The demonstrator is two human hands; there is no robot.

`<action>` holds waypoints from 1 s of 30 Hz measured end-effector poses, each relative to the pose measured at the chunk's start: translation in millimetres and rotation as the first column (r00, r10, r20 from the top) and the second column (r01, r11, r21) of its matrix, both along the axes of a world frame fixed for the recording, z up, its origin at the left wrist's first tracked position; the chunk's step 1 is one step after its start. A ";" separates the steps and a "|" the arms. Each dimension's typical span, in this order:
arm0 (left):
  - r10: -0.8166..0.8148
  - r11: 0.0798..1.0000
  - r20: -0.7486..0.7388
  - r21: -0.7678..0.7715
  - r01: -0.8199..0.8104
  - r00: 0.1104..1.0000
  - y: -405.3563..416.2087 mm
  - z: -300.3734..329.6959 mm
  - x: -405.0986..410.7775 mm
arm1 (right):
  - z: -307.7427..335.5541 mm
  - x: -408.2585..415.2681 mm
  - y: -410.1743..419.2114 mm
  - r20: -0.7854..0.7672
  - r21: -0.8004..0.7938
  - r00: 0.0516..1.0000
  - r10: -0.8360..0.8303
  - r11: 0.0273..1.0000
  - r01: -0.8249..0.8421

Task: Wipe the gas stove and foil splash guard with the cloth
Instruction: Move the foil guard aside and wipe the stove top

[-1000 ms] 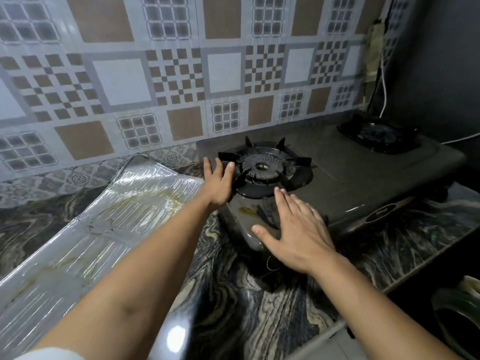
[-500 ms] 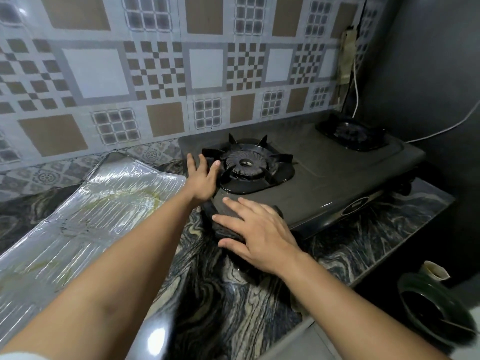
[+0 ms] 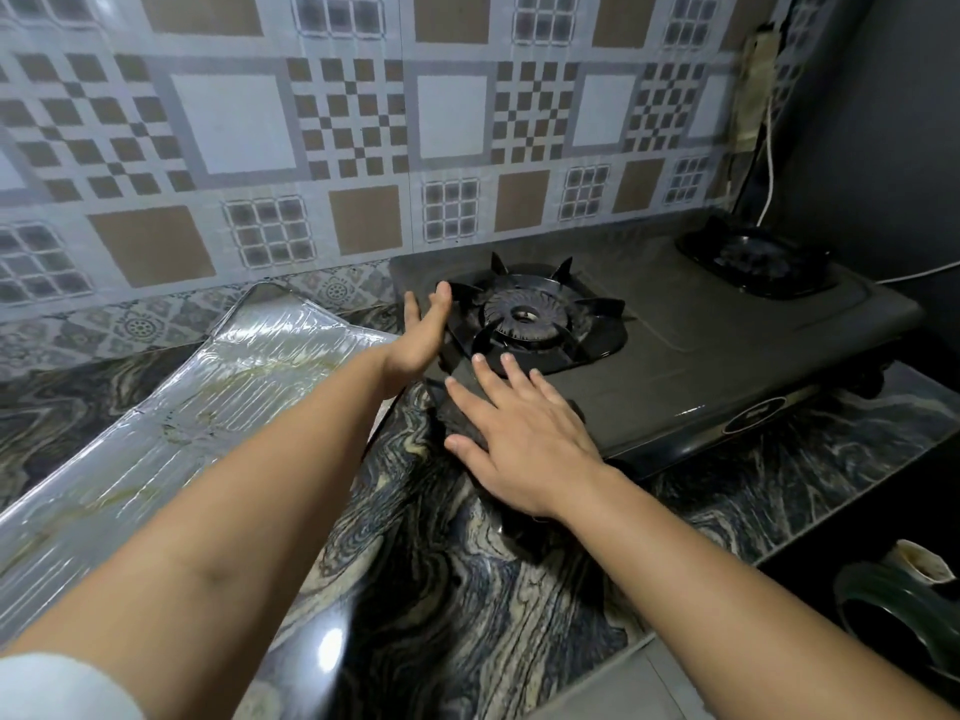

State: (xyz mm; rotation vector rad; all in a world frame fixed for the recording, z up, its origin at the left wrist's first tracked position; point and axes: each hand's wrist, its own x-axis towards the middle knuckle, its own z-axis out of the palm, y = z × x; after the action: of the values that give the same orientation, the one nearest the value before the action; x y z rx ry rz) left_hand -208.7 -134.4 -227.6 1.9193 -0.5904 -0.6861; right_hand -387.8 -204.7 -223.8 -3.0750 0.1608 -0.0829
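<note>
A dark two-burner gas stove (image 3: 727,356) stands on the counter against the tiled wall, its left burner (image 3: 530,319) closest to my hands. The foil splash guard (image 3: 182,407) lies flat on the counter left of the stove, with yellowish stains on it. My left hand (image 3: 415,340) rests against the stove's left edge, fingers straight and apart. My right hand (image 3: 519,433) lies flat on the stove's front left corner, fingers spread. A dark patch shows under that palm; I cannot tell whether it is a cloth. No cloth is clearly in view.
The dark marbled counter (image 3: 467,615) ends in an edge at the lower right. Beyond that edge sits a dark round vessel (image 3: 893,615). A white cable (image 3: 769,163) hangs down the wall behind the right burner (image 3: 753,259).
My right hand slid left from the stove top onto its front left corner. My left hand stayed at the stove's left edge. My view shifted.
</note>
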 end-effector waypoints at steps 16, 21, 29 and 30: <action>0.004 0.988 0.222 0.153 -0.038 0.975 -8.7 -8.1 0.0 | -14.7 -18.2 -3.4 0.161 -0.010 0.981 0.111 0.994 -0.111; 0.022 0.989 0.250 0.133 -0.057 0.968 -11.3 -15.5 4.3 | -26.9 -43.2 -24.6 0.276 -0.052 0.944 0.179 0.984 -0.171; 0.046 0.989 0.291 0.122 -0.085 0.956 -13.3 -20.0 6.4 | -43.9 -63.1 -68.0 0.411 0.035 0.911 0.018 0.999 -0.035; 0.049 0.989 0.295 0.122 -0.088 0.954 -13.7 -20.4 6.4 | -43.8 -65.2 -78.8 0.415 0.065 0.909 -0.039 0.998 0.013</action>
State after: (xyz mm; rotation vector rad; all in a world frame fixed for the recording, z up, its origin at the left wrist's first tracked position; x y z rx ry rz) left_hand -202.4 -148.2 -247.9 2.1761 -0.6699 -0.4076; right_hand -453.0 -283.5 -267.7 -2.9076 0.1764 -0.7150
